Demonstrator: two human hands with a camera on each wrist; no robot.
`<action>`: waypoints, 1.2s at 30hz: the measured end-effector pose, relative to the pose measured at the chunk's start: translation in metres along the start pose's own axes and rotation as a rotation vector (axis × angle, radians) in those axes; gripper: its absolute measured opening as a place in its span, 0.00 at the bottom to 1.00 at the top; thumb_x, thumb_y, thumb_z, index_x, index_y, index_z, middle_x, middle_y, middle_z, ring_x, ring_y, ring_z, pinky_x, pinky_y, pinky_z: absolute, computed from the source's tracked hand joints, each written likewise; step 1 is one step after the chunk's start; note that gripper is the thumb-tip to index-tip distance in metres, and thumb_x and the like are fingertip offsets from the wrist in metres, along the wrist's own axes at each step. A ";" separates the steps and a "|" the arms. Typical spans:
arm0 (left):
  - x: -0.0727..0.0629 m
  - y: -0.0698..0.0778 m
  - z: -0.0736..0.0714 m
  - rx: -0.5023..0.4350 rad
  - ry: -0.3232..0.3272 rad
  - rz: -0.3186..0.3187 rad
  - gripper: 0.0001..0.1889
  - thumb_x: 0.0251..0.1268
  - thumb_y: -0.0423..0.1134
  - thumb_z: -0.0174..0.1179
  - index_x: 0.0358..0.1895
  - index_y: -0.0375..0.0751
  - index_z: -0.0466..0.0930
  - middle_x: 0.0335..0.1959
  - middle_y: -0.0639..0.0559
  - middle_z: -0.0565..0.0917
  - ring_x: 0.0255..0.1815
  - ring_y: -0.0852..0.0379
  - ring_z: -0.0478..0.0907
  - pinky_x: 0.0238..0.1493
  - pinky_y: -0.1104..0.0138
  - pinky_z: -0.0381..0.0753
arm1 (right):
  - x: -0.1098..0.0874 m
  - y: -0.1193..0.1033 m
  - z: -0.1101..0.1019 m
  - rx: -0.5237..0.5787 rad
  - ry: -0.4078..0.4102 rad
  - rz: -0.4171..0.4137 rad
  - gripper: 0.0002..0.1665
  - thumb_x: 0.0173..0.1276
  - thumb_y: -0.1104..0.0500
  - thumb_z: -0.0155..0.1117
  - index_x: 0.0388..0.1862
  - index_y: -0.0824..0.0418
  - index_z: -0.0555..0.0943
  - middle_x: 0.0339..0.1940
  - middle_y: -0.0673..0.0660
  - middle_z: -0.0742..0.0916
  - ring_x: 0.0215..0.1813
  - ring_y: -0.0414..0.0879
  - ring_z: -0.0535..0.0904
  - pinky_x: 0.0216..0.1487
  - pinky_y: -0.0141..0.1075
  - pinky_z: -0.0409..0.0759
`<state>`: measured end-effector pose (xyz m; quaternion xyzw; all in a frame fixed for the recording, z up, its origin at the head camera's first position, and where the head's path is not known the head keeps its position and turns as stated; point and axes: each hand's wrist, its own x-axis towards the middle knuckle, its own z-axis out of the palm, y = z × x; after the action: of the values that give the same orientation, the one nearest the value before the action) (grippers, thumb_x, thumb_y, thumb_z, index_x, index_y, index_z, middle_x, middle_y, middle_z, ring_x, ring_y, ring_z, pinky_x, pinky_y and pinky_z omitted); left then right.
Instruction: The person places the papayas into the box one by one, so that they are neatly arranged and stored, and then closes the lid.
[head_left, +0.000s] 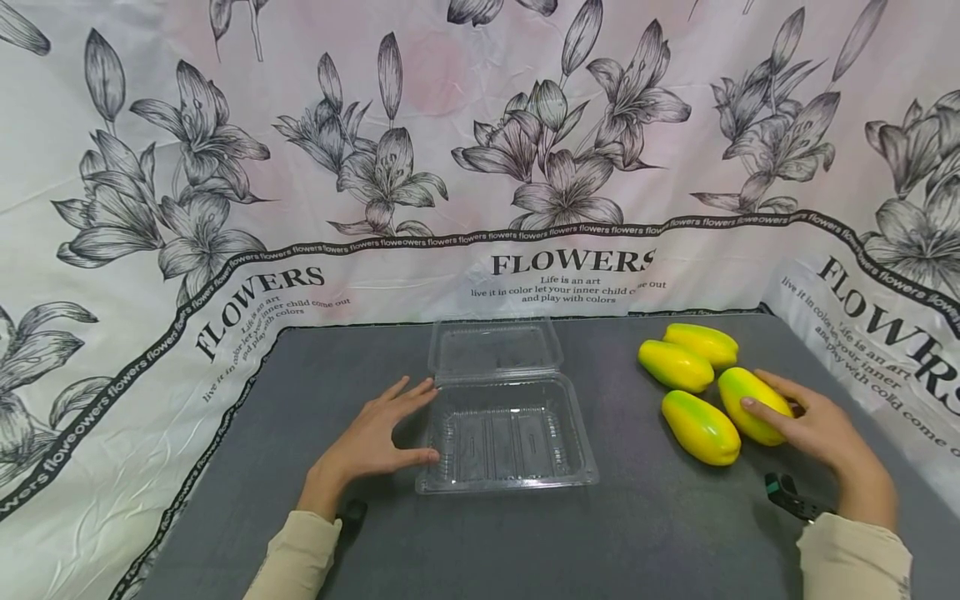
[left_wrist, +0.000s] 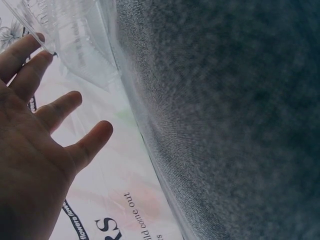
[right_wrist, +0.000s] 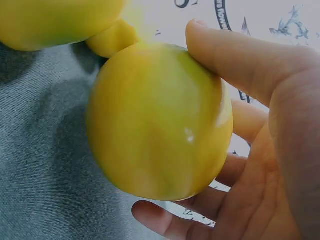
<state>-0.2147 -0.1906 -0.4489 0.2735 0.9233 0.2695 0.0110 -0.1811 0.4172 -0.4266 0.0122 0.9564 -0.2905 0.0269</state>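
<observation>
A clear plastic clamshell box (head_left: 510, 482) lies in the middle of the table, its lid (head_left: 495, 348) folded back behind it. At its left edge is my left hand (head_left: 371, 429), fingers spread and thumb at the near left of the rim. In the left wrist view the fingertips are at the clear plastic (left_wrist: 82, 37), with nothing gripped. On the right, my right hand (head_left: 821, 429) holds a yellow-green papaya (head_left: 750, 407) between thumb and fingers. The right wrist view shows the thumb on top of this papaya (right_wrist: 157, 125) and the fingers curving along its side.
Three more papayas, the near one (head_left: 701, 427), the left one (head_left: 675, 365) and the back one (head_left: 705, 344), lie beside the held one. A flower-printed cloth (head_left: 570, 287) borders the grey tabletop (head_left: 600, 542) at the back and sides.
</observation>
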 end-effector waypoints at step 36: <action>-0.001 0.000 0.000 0.008 0.002 0.002 0.50 0.53 0.68 0.70 0.79 0.56 0.62 0.83 0.58 0.58 0.85 0.38 0.47 0.71 0.25 0.51 | 0.001 -0.046 0.005 0.113 0.212 -0.171 0.43 0.72 0.48 0.68 0.81 0.50 0.62 0.70 0.73 0.75 0.45 0.21 0.65 0.36 0.25 0.71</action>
<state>-0.2141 -0.1909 -0.4493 0.2741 0.9241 0.2662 0.0085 -0.1836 0.3761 -0.4055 -0.0372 0.9336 -0.3422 -0.0997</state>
